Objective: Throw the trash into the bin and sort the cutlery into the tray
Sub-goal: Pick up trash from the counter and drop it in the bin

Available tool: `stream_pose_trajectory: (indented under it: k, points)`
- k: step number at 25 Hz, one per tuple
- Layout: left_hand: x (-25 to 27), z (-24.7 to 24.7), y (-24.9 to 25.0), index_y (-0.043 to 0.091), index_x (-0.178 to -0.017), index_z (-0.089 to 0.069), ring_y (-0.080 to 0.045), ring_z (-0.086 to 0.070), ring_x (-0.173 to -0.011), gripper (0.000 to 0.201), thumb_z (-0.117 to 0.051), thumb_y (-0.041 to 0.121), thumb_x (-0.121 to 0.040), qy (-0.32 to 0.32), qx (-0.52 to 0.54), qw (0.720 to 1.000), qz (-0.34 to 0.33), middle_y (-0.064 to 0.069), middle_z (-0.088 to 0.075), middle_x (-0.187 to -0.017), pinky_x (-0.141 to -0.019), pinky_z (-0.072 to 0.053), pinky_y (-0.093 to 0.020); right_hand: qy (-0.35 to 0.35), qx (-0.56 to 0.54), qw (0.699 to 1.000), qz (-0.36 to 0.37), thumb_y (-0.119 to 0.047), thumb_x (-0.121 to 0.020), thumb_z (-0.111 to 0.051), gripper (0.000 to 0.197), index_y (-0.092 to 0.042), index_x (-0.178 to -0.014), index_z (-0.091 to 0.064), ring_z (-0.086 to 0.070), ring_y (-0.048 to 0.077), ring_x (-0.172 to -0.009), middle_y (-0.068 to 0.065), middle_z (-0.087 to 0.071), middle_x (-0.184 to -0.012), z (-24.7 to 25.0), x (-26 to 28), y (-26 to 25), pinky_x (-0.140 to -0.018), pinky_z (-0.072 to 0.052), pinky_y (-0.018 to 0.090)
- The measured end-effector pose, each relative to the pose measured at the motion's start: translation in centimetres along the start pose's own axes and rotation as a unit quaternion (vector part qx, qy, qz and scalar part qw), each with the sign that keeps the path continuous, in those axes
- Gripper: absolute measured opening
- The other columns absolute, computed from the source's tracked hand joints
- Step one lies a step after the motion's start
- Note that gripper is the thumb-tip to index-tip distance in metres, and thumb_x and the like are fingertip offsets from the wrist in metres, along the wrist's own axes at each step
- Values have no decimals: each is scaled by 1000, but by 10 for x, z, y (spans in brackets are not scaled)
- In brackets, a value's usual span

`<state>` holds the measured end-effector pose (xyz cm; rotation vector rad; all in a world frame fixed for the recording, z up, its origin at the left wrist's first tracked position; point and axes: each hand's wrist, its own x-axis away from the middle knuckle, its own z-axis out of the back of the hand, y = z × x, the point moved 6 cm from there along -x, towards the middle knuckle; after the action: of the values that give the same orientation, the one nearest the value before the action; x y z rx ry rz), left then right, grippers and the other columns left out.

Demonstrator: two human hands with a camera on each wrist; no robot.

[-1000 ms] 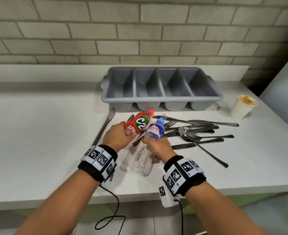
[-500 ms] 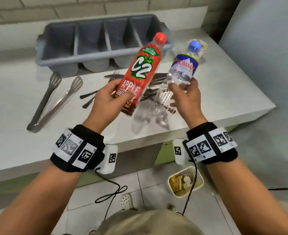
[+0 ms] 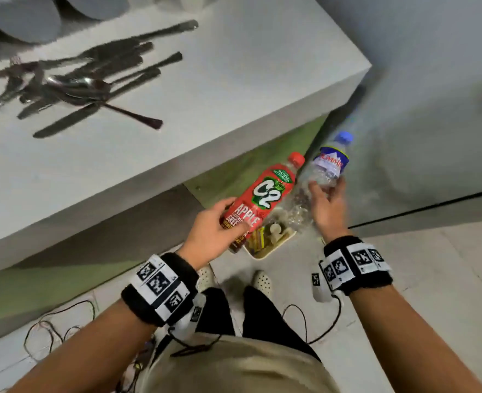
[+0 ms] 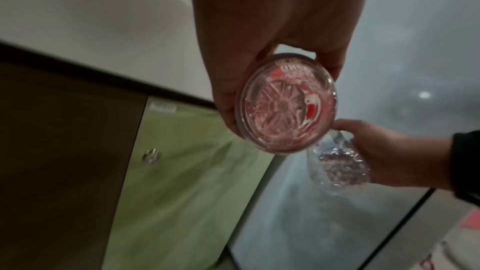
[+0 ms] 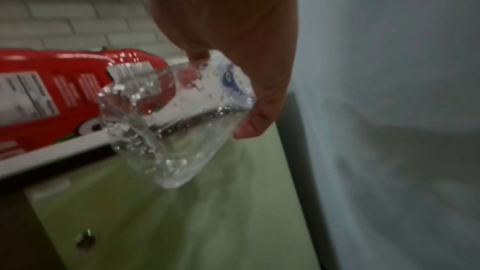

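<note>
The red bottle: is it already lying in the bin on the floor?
No: the left hand grips the red bottle above the bin.

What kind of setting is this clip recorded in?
Probably a kitchen or canteen clearing area: a white counter strewn with cutlery, green cabinet fronts beneath, a tiled brick-pattern wall, and a small floor bin.

Head pic was bright but smeared w/ motion blur; cutlery [image 3: 75,86] on the counter [image 3: 234,80] looked streaky. Both wrist pics were dim, grainy, soft. Dark shadow lay under the counter. Edges bent.
</note>
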<state>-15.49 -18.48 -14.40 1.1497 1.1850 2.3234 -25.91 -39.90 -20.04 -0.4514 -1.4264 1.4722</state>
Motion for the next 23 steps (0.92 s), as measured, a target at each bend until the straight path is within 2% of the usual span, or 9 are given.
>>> stream_pose_trajectory:
  k: [1,2,3,6,8,11,15,19,23]
  points:
    - [-9,-13,-10,13,-135,-47,-10,-60,-90,60,-70,12,-80,-13,-16,999,27,-3,-65,-112,-75,-50,-13,-1,22,999,-38,-30,-83,-60,57,-6,-130,-39,-58,25,-101,12,-60,-114,3,-1,26,-88,-46,17]
    - [-19,-22,-21,13,-137,-44,-11,-59,-93,62,-70,12,-80,-21,-28,998,51,-3,-63,-114,-80,-47,-18,-2,32,997,-64,-35,-82,-60,66,-2,-134,-36,-58,29,-109,18,-59,-122,2,-2,47,-96,-45,24]
    - [-31,-33,-34,13,-139,-42,-12,-57,-94,64,-69,13,-81,-32,-40,996,72,-2,-61,-115,-83,-45,-21,0,39,995,-86,-33,-83,-60,67,2,-134,-35,-57,31,-113,22,-58,-125,3,-2,68,-97,-42,27]
    - [-72,-61,-77,14,-139,-41,-20,-62,-98,64,-69,16,-82,-63,-62,989,120,-8,-63,-122,-91,-50,-31,18,65,988,-137,-18,-90,-57,50,5,-131,-40,-58,31,-112,26,-59,-124,-4,-5,122,-81,-38,22]
    - [-100,-78,-109,16,-135,-46,-27,-66,-102,61,-71,22,-80,-71,-90,983,144,-14,-65,-120,-94,-53,-40,13,81,979,-186,-22,-91,-55,59,-1,-140,-30,-56,36,-116,25,-58,-127,-14,-9,163,-88,-41,30]
    - [-148,-108,-157,21,-133,-48,-29,-66,-105,69,-72,35,-70,-88,-137,973,161,-10,-67,-111,-93,-53,-39,-20,115,967,-227,-29,-91,-53,69,-17,-148,-15,-58,41,-112,26,-61,-120,-37,-33,224,-90,-45,35]
    - [-219,-162,-230,30,-138,-39,-30,-65,-104,67,-68,33,-78,-135,-188,958,171,-10,-66,-118,-93,-53,-45,-64,147,945,-284,-43,-90,-47,65,-35,-147,-15,-57,39,-114,25,-55,-128,-75,-70,312,-95,-46,38]
    - [-278,-198,-285,27,-132,-47,-30,-63,-107,52,-64,24,-83,-129,-213,956,156,-12,-64,-124,-95,-52,-43,-71,159,941,-291,-43,-89,-50,66,-34,-146,-19,-55,38,-118,22,-50,-137,-104,-105,382,-101,-46,41]
    - [-322,-233,-323,21,-138,-42,-26,-59,-110,56,-63,20,-86,-168,-251,944,131,-8,-60,-125,-97,-48,-35,-44,204,926,-315,-39,-91,-42,66,-34,-148,-9,-48,42,-124,25,-33,-146,-118,-132,439,-108,-39,43]
